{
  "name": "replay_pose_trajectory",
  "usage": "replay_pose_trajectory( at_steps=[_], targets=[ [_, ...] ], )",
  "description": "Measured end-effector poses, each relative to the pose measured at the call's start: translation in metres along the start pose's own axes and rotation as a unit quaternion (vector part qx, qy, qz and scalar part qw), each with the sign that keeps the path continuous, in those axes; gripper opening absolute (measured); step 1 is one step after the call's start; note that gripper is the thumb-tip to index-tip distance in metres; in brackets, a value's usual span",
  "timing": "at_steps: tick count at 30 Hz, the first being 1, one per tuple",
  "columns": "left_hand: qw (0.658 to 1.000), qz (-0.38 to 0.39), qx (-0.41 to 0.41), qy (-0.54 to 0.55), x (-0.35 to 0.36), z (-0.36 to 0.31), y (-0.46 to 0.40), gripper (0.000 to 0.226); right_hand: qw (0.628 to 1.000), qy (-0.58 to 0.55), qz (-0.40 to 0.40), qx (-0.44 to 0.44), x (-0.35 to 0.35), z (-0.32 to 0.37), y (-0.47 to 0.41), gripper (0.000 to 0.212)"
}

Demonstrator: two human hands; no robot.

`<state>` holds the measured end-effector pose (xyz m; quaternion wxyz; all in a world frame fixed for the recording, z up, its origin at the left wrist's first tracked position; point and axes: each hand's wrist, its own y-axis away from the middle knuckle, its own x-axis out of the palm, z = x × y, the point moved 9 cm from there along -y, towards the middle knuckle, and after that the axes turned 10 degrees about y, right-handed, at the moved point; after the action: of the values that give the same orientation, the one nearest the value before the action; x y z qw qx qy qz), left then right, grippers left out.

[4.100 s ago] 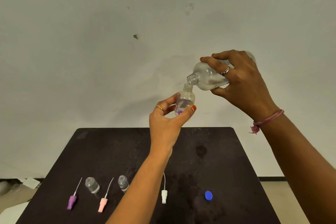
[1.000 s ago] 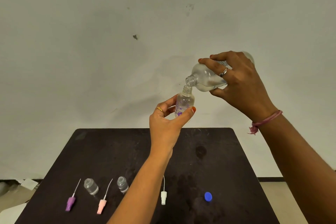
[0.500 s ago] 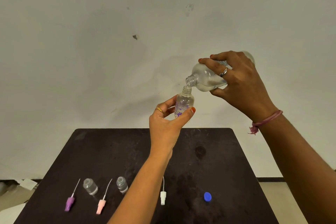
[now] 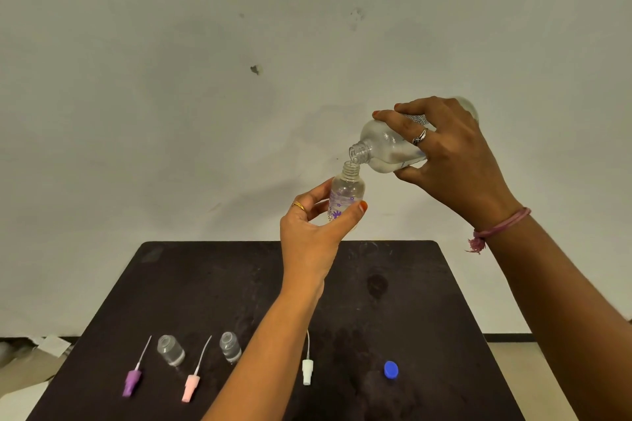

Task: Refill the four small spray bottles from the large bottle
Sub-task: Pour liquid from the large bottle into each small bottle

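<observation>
My left hand (image 4: 313,236) grips a small clear spray bottle (image 4: 346,191) with purple flowers, upright and uncapped, raised above the far edge of the black table (image 4: 427,311). My right hand (image 4: 444,150) holds the large clear bottle (image 4: 386,147) tilted on its side, its open mouth just over the small bottle's neck. Two more small uncapped bottles (image 4: 171,350) (image 4: 231,346) stand on the table at the near left.
Three spray heads with dip tubes lie near the front edge: purple (image 4: 131,381), pink (image 4: 189,386) and white (image 4: 306,371). A blue cap (image 4: 391,369) lies to the right of them. A pale wall stands behind the table, floor to both sides.
The large bottle's mouth has tipped slightly lower toward the small bottle's neck. Both hands stay almost where they were.
</observation>
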<state>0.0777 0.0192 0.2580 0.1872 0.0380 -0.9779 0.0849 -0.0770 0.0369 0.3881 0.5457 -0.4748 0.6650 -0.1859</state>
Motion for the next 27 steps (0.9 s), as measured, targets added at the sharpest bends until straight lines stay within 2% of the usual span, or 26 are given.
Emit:
replay_pose_trajectory(
  at_steps=[27],
  targets=[
    [1.0, -0.002, -0.006, 0.001, -0.0001, 0.0015, -0.001, 0.042, 1.0, 0.001, -0.004, -0.002, 0.0002, 0.0014, -0.0003, 0.07]
  ],
)
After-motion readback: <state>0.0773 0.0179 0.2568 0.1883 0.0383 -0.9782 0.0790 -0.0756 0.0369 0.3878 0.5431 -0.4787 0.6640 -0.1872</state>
